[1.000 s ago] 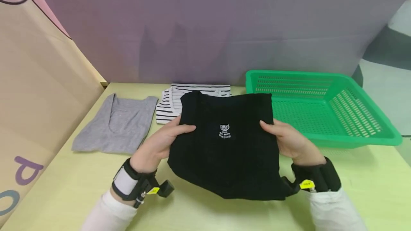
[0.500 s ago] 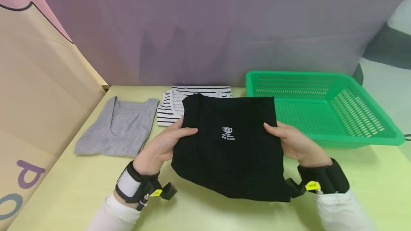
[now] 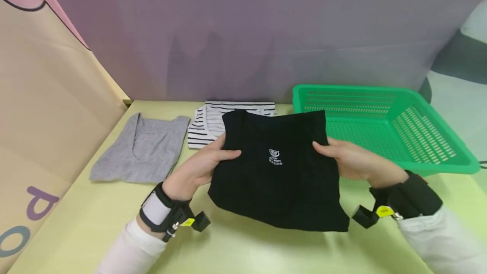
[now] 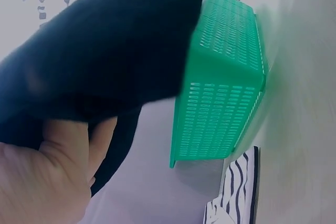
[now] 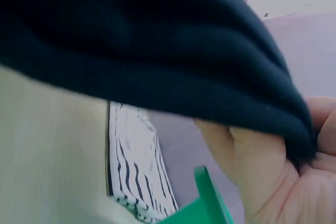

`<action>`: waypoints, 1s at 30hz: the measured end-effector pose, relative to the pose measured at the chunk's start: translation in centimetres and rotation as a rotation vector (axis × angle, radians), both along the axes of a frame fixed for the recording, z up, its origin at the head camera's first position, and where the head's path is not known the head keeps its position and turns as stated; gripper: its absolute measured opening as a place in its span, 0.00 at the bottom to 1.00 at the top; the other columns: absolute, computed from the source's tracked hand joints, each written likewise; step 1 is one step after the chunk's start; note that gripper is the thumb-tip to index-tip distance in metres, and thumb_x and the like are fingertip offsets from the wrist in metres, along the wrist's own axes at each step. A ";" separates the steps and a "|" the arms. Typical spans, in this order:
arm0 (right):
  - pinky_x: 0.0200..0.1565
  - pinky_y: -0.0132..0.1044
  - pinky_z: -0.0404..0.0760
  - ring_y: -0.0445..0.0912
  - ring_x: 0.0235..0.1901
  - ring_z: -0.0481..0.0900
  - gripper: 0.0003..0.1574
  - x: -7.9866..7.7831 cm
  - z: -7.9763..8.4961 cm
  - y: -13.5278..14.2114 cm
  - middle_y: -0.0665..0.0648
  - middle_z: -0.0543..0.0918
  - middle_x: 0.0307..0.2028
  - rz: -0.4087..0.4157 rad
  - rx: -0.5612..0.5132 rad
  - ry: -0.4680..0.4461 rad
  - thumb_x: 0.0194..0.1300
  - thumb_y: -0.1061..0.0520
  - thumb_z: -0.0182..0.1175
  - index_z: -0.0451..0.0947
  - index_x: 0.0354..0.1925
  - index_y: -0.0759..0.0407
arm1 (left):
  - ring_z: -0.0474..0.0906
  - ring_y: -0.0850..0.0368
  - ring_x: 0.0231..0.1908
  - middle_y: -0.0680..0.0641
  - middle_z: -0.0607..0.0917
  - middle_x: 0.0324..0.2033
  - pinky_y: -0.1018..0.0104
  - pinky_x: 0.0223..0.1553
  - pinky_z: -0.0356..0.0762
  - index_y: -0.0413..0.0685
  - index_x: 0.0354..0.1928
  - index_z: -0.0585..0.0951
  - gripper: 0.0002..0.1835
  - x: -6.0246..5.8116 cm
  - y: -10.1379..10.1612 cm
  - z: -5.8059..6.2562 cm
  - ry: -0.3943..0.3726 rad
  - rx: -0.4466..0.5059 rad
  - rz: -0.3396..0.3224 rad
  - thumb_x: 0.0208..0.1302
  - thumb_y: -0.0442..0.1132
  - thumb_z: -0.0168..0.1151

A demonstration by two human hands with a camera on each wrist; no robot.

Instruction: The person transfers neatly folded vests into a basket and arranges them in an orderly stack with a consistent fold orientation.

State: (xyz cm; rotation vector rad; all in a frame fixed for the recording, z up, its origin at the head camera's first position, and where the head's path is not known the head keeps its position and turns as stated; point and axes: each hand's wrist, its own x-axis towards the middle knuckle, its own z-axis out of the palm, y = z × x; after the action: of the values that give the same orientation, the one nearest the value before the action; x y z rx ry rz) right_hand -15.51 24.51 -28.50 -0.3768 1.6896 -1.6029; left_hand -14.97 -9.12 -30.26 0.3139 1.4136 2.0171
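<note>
your hands are apart, each clamped on an opposite side edge of the black shirt (image 3: 281, 193): the left hand (image 3: 201, 164) on its left, the right hand (image 3: 354, 160) on its right, both thumbs on the face towards you and fingers behind. you have the shirt lifted above the bench (image 3: 243, 253), white print (image 3: 274, 156) showing near its middle. beyond it, partly hidden, lies a striped shirt (image 3: 199, 132); a grey shirt (image 3: 142, 160) lies flat to your left, and a green basket (image 3: 426, 167) sits to your right.
</note>
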 end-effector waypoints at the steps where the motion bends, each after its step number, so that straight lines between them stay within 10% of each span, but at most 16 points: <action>1: 0.51 0.39 0.80 0.39 0.51 0.79 0.35 -0.1 0.2 0.0 0.40 0.79 0.52 -0.009 0.029 0.001 0.77 0.46 0.36 0.35 0.73 0.46 | 0.81 0.63 0.44 0.42 0.62 0.69 0.68 0.42 0.81 0.66 0.74 0.37 0.41 -0.1 0.1 0.0 0.005 -0.003 -0.003 0.71 0.30 0.43; 10: 0.50 0.41 0.80 0.39 0.48 0.81 0.42 -0.8 2.0 0.5 0.37 0.81 0.48 -0.064 0.232 0.011 0.75 0.40 0.34 0.24 0.74 0.48 | 0.80 0.63 0.44 0.44 0.65 0.65 0.68 0.42 0.81 0.65 0.74 0.39 0.39 -1.1 0.8 0.4 0.024 0.005 -0.018 0.70 0.28 0.41; 30: 0.48 0.45 0.81 0.42 0.46 0.83 0.40 -3.0 3.1 3.7 0.38 0.82 0.47 -0.057 0.326 0.002 0.76 0.40 0.29 0.25 0.74 0.52 | 0.77 0.63 0.43 0.42 0.59 0.70 0.69 0.38 0.81 0.65 0.74 0.39 0.40 -3.8 4.2 2.2 0.029 -0.058 -0.001 0.70 0.26 0.42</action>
State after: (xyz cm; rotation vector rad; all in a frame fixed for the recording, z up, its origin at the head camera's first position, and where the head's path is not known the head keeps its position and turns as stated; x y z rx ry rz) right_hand -18.47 28.19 -25.37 -0.1679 1.9381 -1.3344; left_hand -18.77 -4.93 -28.07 0.3197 1.4866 1.9740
